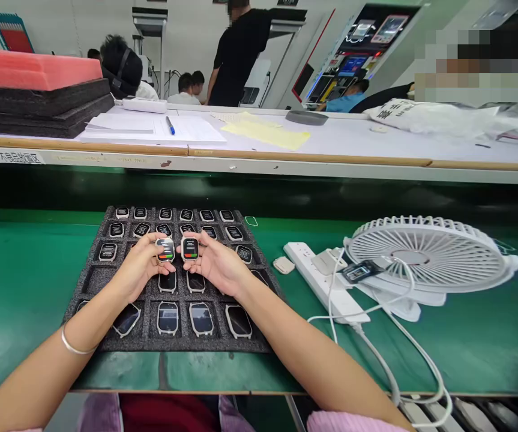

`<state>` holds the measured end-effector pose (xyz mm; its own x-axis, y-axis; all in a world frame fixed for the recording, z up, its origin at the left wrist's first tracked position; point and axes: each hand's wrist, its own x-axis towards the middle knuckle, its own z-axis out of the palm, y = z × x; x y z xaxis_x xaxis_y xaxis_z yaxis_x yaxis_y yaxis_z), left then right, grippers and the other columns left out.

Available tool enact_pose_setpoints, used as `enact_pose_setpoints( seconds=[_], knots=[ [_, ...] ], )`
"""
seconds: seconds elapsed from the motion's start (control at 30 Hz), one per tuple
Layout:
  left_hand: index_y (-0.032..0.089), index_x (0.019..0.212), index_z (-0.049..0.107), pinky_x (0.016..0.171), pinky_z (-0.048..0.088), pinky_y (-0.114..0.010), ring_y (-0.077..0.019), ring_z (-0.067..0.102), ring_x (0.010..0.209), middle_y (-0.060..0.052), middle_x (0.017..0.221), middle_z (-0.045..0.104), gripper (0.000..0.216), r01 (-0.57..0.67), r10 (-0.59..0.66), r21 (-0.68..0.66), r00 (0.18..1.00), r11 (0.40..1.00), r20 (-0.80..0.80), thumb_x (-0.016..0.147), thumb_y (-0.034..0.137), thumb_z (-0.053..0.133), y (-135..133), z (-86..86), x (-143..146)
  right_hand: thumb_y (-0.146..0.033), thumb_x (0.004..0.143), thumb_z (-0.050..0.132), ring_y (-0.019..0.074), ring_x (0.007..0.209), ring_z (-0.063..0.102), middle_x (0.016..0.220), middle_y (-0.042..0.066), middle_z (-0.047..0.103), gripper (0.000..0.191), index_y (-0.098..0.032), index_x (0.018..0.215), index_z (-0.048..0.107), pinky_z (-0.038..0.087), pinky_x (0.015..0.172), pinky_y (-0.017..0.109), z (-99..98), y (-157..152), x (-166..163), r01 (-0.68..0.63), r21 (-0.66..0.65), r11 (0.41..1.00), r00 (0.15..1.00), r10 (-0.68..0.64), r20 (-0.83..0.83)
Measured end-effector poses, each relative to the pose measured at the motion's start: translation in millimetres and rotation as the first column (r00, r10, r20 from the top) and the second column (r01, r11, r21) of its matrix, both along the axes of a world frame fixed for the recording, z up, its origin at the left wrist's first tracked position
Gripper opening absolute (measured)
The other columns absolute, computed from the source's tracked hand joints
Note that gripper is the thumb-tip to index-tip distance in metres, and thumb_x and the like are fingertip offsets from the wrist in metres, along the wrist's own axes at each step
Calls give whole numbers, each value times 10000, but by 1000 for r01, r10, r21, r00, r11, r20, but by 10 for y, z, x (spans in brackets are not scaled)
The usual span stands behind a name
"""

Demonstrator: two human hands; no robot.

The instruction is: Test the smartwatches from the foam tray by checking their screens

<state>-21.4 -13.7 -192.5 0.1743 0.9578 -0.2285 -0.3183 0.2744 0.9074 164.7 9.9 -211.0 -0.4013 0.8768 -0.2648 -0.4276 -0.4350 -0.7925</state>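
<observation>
My left hand (144, 264) is closed round a smartwatch case (165, 250) without a strap, its screen lit with text and a green and red bar. A second lit smartwatch case (189, 248) sits in my right hand (216, 261), side by side with the first and showing a similar screen. Both are held above a dark grey foam tray (94, 280) with rows of square pockets. Several watch cases lie in the pockets; those in the far rows show text, while nearer ones, such as a watch case (167, 318) in the front row, have dark screens. My forearms cover some pockets.
A white fan (421, 255) lies to the right beside a white power strip (322, 282) with trailing cables. Across the back runs a raised shelf (259, 157) bearing papers, a blue pen (170, 125) and stacked foam (38, 96). Several people are beyond.
</observation>
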Motion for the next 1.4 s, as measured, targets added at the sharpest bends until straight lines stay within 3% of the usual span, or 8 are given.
enact_pose_setpoints(
  seconds=[0.17,0.4,0.67,1.17,1.27,1.4],
  knots=[
    [164,1086,552,587,529,-260,-154,681,584,-27,805,673,272,-11,11,5,1000,1000,0,833,264,566,10,-19,-5,-412,1021,409,160,564,679,886,83,735,306,-172,1088,588,509,567,273,-18,-10,-4,7,20,1000,1000,-7,-6],
    [164,1272,537,640,569,-310,-189,714,642,-70,900,703,459,7,-6,38,1000,999,-9,864,371,581,5,-41,-12,-409,1017,418,161,556,681,855,78,736,296,-177,1082,589,525,574,277,-42,-1,8,17,35,999,999,-16,-28],
    [158,1187,559,676,572,-329,-200,715,668,-58,897,704,510,15,-16,65,1000,998,8,765,419,679,-2,-37,-15,-349,1036,367,161,580,697,883,94,738,296,-169,1081,598,523,569,261,4,-25,3,42,37,998,999,-42,1],
    [172,1156,550,691,543,-304,-171,698,673,-31,875,704,509,33,-36,75,999,997,34,726,386,720,-10,-45,-3,-348,1014,427,157,596,697,883,75,732,258,-170,1083,599,535,593,271,1,-40,-5,23,49,999,1000,-23,1],
    [170,1186,553,700,546,-303,-161,698,667,-27,873,698,497,19,-20,70,1000,997,14,745,346,700,-12,-43,5,-349,964,520,162,616,702,878,64,732,233,-174,1092,607,545,605,282,-8,-45,1,17,83,996,1000,-17,0],
    [181,1196,551,706,555,-293,-134,694,659,-14,918,693,526,0,5,105,999,994,-47,695,194,707,-20,-54,20,-165,811,629,160,655,716,880,36,734,282,-189,1091,610,553,650,280,-15,-67,-2,2,148,989,1000,-5,16]
  ],
)
